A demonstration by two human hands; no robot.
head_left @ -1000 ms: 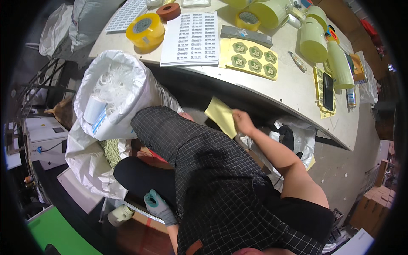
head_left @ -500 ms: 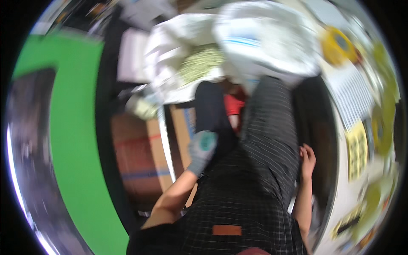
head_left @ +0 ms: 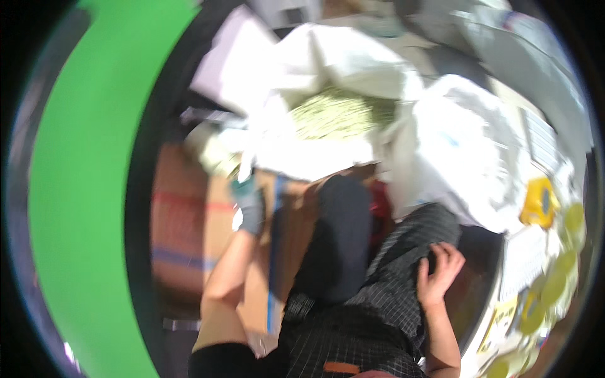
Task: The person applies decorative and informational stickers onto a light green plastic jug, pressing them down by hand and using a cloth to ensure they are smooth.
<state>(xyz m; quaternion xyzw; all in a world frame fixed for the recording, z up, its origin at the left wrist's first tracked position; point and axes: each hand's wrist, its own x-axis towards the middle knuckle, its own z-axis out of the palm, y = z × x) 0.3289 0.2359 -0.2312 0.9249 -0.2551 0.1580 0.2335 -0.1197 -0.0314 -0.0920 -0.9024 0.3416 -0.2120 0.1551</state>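
My left hand [head_left: 250, 205], in a grey glove with a green patch, reaches over the cardboard boxes [head_left: 242, 277] at the left. Its fingertips are by a narrow white strip at the edge of a large white bag [head_left: 287, 148]. Motion blur hides whether they grip it. Pale green, thin pieces [head_left: 337, 113] lie heaped inside that bag. My right hand [head_left: 440, 274] is bare, its fingers apart, on or just above my right thigh. Beyond my right knee stands a second white bag [head_left: 454, 151], its contents too bright to make out.
A pale, crumpled bundle [head_left: 214, 151] sits on the boxes beyond my left hand. Green flooring [head_left: 75, 189] runs along the left. On the right-hand table are a yellow tape dispenser [head_left: 539, 201], a paper sheet [head_left: 524, 258] and several yellow-green round items [head_left: 558, 277].
My left hand has left my knee and moved left and forward to the bag's edge. My right hand has come up from beside my thigh. The view has swung, showing more of the bags.
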